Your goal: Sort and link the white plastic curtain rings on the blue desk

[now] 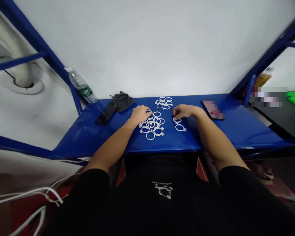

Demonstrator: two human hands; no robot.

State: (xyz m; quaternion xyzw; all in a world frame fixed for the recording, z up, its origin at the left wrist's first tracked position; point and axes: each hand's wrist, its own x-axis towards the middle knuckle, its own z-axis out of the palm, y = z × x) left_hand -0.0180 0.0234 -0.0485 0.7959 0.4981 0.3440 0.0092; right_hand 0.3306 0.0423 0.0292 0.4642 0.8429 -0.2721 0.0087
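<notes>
Several white plastic rings with small tabs [150,135] lie in a loose, overlapping pile on the blue tabletop [172,142]. My left hand [139,114] is at the pile's upper left, its bent fingers and thumb closed around the edge of a white ring [149,115]. To the right of the pile, my right hand [183,111] pinches another white ring [177,120] low over the table. Just below that one lies a separate ring [180,127]. Farther back, a smaller group of white rings [166,107] rests between my hands.
A plastic water bottle [85,90] leans by the left frame post. Near it lie a black pouch [124,101] and a dark flat object [105,114]. A phone [212,109] lies at the right. Blue metal bars [248,88] frame both sides, with a white wall [147,49] behind.
</notes>
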